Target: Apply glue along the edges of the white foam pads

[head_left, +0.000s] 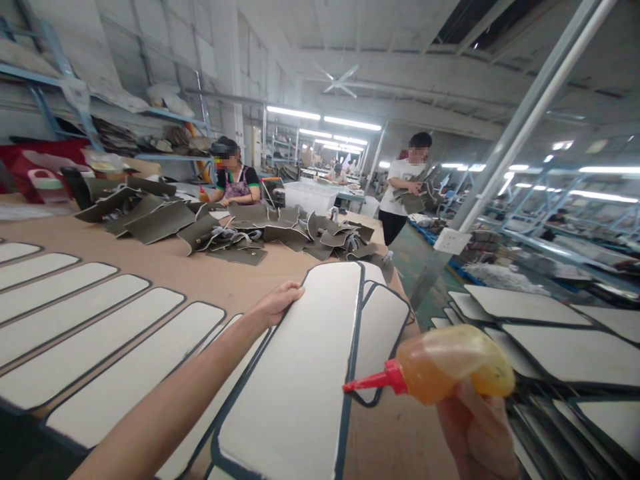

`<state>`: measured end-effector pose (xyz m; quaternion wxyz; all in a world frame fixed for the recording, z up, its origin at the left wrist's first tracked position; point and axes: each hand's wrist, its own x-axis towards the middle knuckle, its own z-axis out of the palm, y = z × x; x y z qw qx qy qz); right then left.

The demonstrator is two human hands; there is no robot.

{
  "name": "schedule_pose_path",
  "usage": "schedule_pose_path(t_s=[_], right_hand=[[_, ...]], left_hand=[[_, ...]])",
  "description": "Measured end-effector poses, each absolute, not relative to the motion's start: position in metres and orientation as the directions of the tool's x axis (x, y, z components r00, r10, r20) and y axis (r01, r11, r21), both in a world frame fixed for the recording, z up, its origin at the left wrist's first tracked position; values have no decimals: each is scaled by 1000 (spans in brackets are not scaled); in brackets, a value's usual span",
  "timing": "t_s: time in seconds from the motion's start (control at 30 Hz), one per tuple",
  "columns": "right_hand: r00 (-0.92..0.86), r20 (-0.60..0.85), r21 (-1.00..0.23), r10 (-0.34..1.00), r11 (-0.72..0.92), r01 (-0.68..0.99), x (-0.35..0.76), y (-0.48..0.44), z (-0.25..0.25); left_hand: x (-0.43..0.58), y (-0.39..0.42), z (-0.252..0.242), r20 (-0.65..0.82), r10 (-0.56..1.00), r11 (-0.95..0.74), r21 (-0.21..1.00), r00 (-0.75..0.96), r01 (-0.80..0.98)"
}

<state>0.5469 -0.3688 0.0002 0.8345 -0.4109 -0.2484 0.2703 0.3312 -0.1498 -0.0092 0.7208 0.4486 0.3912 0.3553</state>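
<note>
The person's left grip (284,301) holds the left edge of a dark-rimmed panel (297,370) over the counter (225,275); it looks light and stiff, best held by its edges. The right grip (473,420) clasps a soft-looking bottle (450,363), its nozzle (370,381) at the panel's right side. The bottle partly hides that grip; the panel's near end is cut off.
</note>
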Motion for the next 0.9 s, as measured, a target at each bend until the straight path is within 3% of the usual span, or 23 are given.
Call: schedule_pose_path(t_s=[0.9], right_hand=[[698,170,-826,696,486,-284,601,-409,-7]], left_hand=[[358,-163,4,-241,952,286,920,187,-270]])
